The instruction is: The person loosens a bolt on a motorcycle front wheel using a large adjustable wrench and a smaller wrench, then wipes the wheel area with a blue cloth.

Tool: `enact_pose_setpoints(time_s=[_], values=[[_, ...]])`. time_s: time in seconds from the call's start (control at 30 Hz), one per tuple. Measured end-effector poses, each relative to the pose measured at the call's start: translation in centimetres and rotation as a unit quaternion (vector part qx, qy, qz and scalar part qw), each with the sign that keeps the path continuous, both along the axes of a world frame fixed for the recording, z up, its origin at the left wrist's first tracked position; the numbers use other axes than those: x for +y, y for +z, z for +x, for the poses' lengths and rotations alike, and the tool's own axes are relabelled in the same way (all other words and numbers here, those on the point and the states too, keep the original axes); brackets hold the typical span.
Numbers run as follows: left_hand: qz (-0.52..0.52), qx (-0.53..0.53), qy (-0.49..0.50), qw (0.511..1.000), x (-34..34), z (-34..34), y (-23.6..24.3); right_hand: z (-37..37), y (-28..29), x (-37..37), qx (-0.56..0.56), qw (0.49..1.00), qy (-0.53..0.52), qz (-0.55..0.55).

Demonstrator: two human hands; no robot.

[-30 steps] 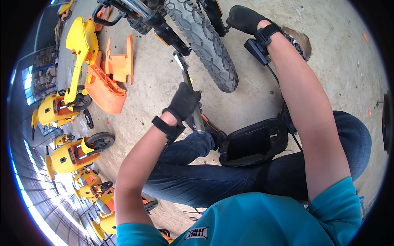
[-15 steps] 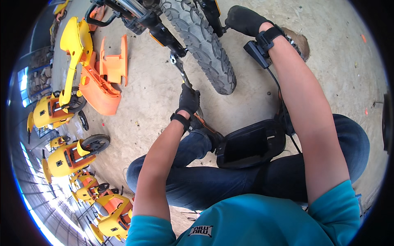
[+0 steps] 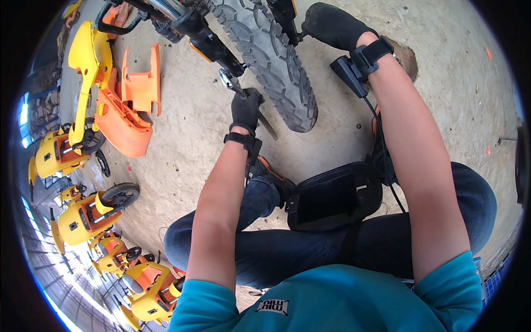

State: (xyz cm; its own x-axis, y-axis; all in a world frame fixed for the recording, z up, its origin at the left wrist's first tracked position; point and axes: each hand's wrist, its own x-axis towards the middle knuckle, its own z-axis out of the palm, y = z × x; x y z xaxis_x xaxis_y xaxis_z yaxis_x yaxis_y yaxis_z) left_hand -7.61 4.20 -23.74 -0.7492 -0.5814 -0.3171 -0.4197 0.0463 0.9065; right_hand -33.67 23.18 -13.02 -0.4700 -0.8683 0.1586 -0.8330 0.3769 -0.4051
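Note:
My left hand (image 3: 245,109), in a black glove, is closed round a metal wrench (image 3: 229,82). The wrench's head sticks out just below the left fork leg (image 3: 218,52), and its handle runs out beneath the hand. On the other side of the knobbly black tyre (image 3: 276,72), my gloved right hand (image 3: 336,27) is closed at the foot of the right fork leg (image 3: 283,22). What its fingers hold there is too hidden to name.
Orange and yellow body panels (image 3: 126,122) lie on the concrete floor at the left. Several yellow scooters (image 3: 91,218) stand beyond them. A black tray-like case (image 3: 334,196) sits between my legs, and a cable (image 3: 381,133) hangs from my right wrist.
My left hand has moved up along the wrench toward its head, and more handle shows below it. The wrench head has shifted slightly left. My right hand stays at the right fork leg.

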Motion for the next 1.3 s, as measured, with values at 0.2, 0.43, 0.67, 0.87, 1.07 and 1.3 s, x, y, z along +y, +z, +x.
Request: enact_pose_setpoints(time_s=[0.2, 0.43, 0.67, 0.87, 1.07, 1.3], values=[[0.052, 0.103, -0.058, 0.992, 1.8, 1.3, 1.8, -0.5, -0.5, -0.1, -0.007, 1.0, -0.005, -0.002], [0.07, 0.012, -0.16, 0.985, 2.7, 3.9, 6.7, -1.5, -1.4, -0.5, 0.071, 0.995, 0.064, 0.021], [0.302, -0.166, -0.05, 0.938, 1.1, 2.3, 14.6, -2.0, -3.7, -0.2, 0.231, 0.969, 0.076, 0.044], [0.306, -0.187, -0.088, 0.929, -0.1, 2.7, 17.6, -1.4, -2.7, -0.9, 0.034, 0.999, 0.034, -0.008], [0.268, -0.213, -0.12, 0.932, -1.4, 1.9, 18.9, -1.6, -3.0, -0.7, 0.171, 0.981, 0.097, -0.005], [0.213, -0.243, -0.119, 0.939, -0.7, 0.7, 20.6, -1.6, -2.7, -0.9, 0.101, 0.992, 0.069, 0.009]])
